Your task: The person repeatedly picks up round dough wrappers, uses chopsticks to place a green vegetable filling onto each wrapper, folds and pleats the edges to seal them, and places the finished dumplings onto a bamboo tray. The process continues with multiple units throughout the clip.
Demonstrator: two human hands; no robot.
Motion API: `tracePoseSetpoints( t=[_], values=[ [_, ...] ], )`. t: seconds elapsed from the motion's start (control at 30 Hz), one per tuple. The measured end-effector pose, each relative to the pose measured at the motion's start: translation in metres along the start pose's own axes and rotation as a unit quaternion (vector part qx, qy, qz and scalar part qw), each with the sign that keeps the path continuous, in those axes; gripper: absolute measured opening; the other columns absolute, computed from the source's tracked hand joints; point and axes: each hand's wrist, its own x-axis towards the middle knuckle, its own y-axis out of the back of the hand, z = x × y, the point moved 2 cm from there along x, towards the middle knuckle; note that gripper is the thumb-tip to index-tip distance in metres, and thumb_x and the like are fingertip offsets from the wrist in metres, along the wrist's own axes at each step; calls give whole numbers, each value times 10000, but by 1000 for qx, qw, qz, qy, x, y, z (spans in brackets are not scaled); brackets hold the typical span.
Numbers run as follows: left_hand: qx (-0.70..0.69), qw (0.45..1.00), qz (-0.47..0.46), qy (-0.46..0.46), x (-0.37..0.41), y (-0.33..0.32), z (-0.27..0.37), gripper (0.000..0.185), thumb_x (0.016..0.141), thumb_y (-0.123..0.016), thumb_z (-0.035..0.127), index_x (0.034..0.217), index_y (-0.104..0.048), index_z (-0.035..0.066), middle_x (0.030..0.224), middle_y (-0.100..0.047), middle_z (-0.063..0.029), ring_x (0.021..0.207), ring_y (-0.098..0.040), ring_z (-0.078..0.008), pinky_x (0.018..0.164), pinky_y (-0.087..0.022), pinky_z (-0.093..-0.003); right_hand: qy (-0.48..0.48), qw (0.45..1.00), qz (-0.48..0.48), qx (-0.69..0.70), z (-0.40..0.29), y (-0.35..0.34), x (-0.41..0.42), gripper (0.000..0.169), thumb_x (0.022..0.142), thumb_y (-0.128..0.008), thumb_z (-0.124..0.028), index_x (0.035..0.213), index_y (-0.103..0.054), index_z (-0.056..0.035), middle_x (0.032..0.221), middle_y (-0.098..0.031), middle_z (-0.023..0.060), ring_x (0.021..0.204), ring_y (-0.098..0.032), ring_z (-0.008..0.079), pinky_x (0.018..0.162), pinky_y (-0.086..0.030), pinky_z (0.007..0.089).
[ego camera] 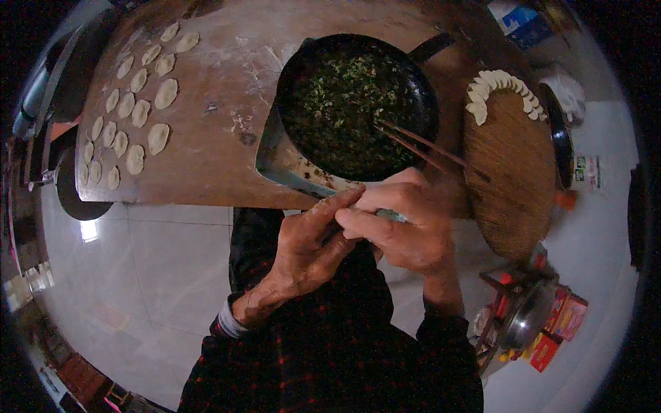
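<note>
Fingertips and thumbs of my left hand (pixel 310 242) and my right hand (pixel 408 227) meet in a pinch just off the table's front edge. Whatever lies between them is hidden by the fingers. Just beyond, a dark round pan (pixel 424 98) holds chopped green filling (pixel 341 98). A pair of wooden chopsticks (pixel 428 147) leans out of the filling over the pan's right rim. Under the pan, a pale tray (pixel 294 178) with a greenish rim shows at its front left corner. Several round dough wrappers (pixel 140 113) lie spread at the left of the table.
The wooden table (pixel 217 149) bears flour dust. At right, an oval wooden board (pixel 508 180) carries a curved row of folded dumplings (pixel 496 82). The pan's handle (pixel 434 47) points to the back right. A metal pot lid (pixel 526 322) and red boxes (pixel 565 312) stand low at right.
</note>
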Motion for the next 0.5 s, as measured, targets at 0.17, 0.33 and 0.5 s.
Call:
tracePoseSetpoints(
  t=[0.17, 0.33, 0.5],
  values=[
    [40, 998, -14, 36, 2, -2, 3, 465, 797, -639, -38, 1244, -515, -17, 998, -656, -145, 929, -641, -185, 816, -504, -294, -72, 997, 20, 29, 7, -15, -25, 206, 616, -692, 13, 809, -644, -40, 874, -563, 67, 746, -547, 232, 604, -456, 321],
    [-38, 996, -25, 82, 1, -1, 4, 440, 841, -620, -22, 1261, -489, -22, 1058, -632, -154, 989, -620, -201, 855, -498, -311, -80, 997, 7, -11, 2, -12, -20, 176, 672, -698, -15, 833, -629, -30, 941, -567, 81, 783, -557, 248, 626, -465, 324],
    [-323, 936, 18, 142, 8, -3, -2, 385, 887, -586, 8, 1255, -473, -8, 1202, -571, -197, 1110, -566, -257, 931, -482, -367, -192, 978, 72, -29, 2, 0, -25, 166, 787, -691, -96, 902, -619, -2, 932, -612, 109, 779, -585, 222, 675, -480, 311]
  ],
)
